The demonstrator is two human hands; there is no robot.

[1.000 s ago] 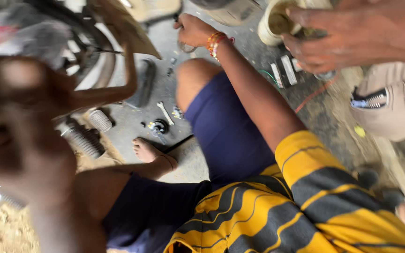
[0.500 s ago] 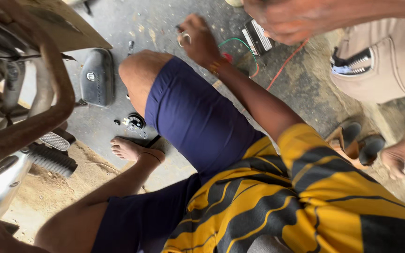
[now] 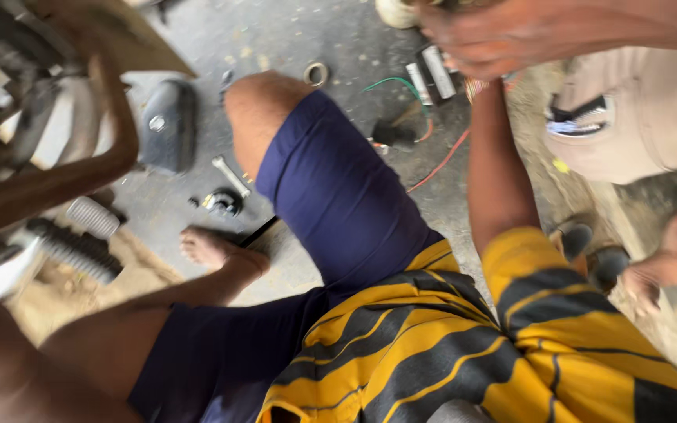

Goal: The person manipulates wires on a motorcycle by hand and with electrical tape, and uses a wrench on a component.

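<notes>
My right hand [image 3: 511, 35] is blurred at the top edge, fingers curled over a pale round part [image 3: 397, 11] that sticks out on its left. My left forearm [image 3: 111, 137] stretches from the lower left up into blurred motorcycle parts [image 3: 9, 86]; the hand itself is lost in the blur. Below me a co-worker in a yellow-and-black striped shirt [image 3: 464, 345] and blue shorts [image 3: 338, 188] sits on the concrete, barefoot [image 3: 209, 249], one arm [image 3: 491, 168] raised toward my right hand.
On the concrete lie a small wrench [image 3: 230, 176], a metal ring [image 3: 316, 74], a black cover [image 3: 168, 125], a small black part [image 3: 222, 204], red and green wires [image 3: 417, 90] and ribbed rubber footpegs [image 3: 72, 249]. Another person in beige [image 3: 644, 117] stands right.
The view has swung and closed in. The co-worker's raised hand has left the floor parts and come up under my right hand. My right hand stays at the top edge.
</notes>
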